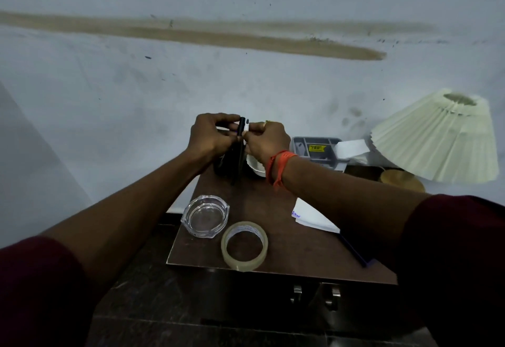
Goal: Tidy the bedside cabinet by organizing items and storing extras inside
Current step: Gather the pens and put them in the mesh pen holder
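Note:
Both my hands meet above the far left corner of the dark wooden cabinet top (pixel 262 210). My left hand (pixel 210 136) and my right hand (pixel 266 141) together pinch a small bunch of upright pens (pixel 241 139), one black and one white. Under the hands stands a dark holder (pixel 222 166), mostly hidden, with a white bowl (pixel 257 167) beside it. A glass ashtray (pixel 205 216) and a roll of clear tape (pixel 244 245) lie near the front left of the top. A white paper (pixel 311 216) lies under my right forearm.
A grey organiser tray (pixel 317 150) with a yellow label sits at the back, with white paper (pixel 352 148) next to it. A pleated cream lampshade (pixel 442 139) leans at the right over a brass base (pixel 401 178). Two metal door handles (pixel 314 294) show on the cabinet front. The wall is close behind.

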`<state>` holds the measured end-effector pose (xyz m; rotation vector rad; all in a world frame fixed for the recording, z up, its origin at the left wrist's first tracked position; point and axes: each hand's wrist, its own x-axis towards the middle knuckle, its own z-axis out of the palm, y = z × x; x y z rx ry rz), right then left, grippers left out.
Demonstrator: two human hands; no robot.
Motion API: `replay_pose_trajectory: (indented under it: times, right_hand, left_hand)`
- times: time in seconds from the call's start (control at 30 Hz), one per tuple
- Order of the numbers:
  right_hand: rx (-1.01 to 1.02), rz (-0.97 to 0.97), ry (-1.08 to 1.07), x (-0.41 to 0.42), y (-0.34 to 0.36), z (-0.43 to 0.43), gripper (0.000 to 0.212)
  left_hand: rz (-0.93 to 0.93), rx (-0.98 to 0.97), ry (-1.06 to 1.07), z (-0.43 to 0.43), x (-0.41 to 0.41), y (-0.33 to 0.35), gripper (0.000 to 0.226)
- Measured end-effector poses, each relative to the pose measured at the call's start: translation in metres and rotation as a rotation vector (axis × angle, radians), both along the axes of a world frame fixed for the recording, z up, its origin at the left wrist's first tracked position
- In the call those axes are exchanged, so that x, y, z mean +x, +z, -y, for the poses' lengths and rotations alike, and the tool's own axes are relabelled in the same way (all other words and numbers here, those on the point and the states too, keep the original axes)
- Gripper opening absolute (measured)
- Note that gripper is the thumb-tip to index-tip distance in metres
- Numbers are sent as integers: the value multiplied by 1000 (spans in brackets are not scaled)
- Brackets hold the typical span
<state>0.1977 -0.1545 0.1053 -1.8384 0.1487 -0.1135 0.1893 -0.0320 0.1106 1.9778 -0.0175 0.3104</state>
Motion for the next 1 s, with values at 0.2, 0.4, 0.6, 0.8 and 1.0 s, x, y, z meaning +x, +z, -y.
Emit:
replay_pose_trajectory:
  times: [0.2,0.4,0.6,0.8,1.0]
  right_hand:
    - [-66,163,26,13,22,-9,25]
    - [-123,253,34,26,20,-14,24]
    - [-146,266,36,35,6,-16,26]
    - [-149,262,45,40,-7,-17,26]
    - [-161,230,88,39,-19,-17,27]
  left_hand:
    - [135,53,20,-12,8,25,41]
    - [225,107,59,-15,20,23,35]
    - [258,109,85,-14,30,4,29]
    - [237,86,104,-14,35,-12,30]
    - [192,108,104,-15,35,-26,36]
